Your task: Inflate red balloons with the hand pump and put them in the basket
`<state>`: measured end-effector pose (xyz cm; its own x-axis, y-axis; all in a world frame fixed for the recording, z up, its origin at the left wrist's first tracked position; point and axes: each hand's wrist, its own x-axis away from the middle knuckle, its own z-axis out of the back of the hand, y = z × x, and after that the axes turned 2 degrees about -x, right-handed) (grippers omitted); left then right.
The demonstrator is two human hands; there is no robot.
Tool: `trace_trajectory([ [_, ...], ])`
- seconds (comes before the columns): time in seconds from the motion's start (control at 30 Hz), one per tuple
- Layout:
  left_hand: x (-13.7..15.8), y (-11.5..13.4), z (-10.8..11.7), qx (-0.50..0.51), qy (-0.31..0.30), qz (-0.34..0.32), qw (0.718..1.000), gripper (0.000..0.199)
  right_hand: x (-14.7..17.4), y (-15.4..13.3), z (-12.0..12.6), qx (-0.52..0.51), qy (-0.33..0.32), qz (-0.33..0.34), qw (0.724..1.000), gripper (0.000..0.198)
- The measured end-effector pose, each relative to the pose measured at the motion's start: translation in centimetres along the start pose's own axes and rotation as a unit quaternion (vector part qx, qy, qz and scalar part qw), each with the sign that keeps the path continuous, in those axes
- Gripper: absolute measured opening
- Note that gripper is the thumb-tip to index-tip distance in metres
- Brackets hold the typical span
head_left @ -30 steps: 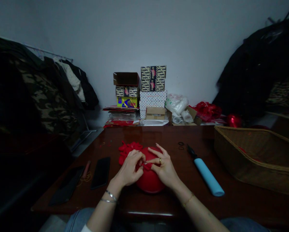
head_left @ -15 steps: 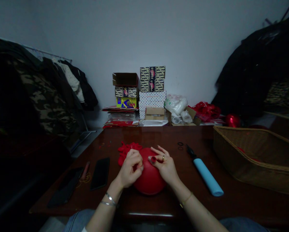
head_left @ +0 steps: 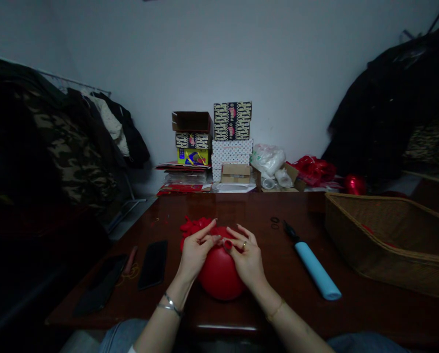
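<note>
A blown-up red balloon rests on the table in front of me, its neck turned up toward me. With thumb and fingers my right hand pinches the neck just below its rolled rim. My left hand meets it from the other side, thumb and forefinger closed at the neck and the other fingers stretched out. Whether some small thing also sits between the left fingertips is too fine to see. Behind the left hand lies a heap of limp red balloons, partly hidden.
To the right are a light-blue hand pump with a black nozzle, dark rings and a wicker basket. Two dark phone-like slabs, one a phone, lie left beside yellowish bands. Stacked boxes stand beyond the table.
My left hand has gone from a curled fist to an extended pinch and moved in against the right fingers. The balloon and right hand have shifted slightly left.
</note>
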<state>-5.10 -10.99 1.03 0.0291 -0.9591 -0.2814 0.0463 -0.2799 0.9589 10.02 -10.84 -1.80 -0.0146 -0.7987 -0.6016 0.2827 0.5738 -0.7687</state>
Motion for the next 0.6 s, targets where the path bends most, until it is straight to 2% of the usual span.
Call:
trace_trajectory([
  [0.1, 0.2, 0.1, 0.1, -0.065, -0.026, -0.061, 0.996, 0.055, 0.0, 0.2, -0.1, 0.022, 0.005, 0.006, 1.000, 0.017],
  [0.2, 0.3, -0.3, 0.1, -0.169, -0.049, -0.112, 0.978, 0.054, 0.2, 0.2, -0.2, 0.062, -0.001, 0.025, 0.998, 0.022],
  [0.3, 0.4, -1.0, -0.1, -0.204, -0.059, -0.141, 0.967, 0.046, 0.4, -0.1, -0.2, 0.094, -0.014, 0.047, 0.994, 0.019],
  [0.47, 0.7, -1.5, -0.8, -0.225, 0.003, -0.165, 0.960, 0.014, 0.4, -0.5, 0.0, 0.109, -0.043, 0.061, 0.991, 0.019],
  [0.6, 0.9, -1.3, -0.9, -0.267, 0.038, -0.202, 0.942, 0.014, 0.3, -0.3, 0.7, 0.037, -0.103, 0.057, 0.992, 0.028],
])
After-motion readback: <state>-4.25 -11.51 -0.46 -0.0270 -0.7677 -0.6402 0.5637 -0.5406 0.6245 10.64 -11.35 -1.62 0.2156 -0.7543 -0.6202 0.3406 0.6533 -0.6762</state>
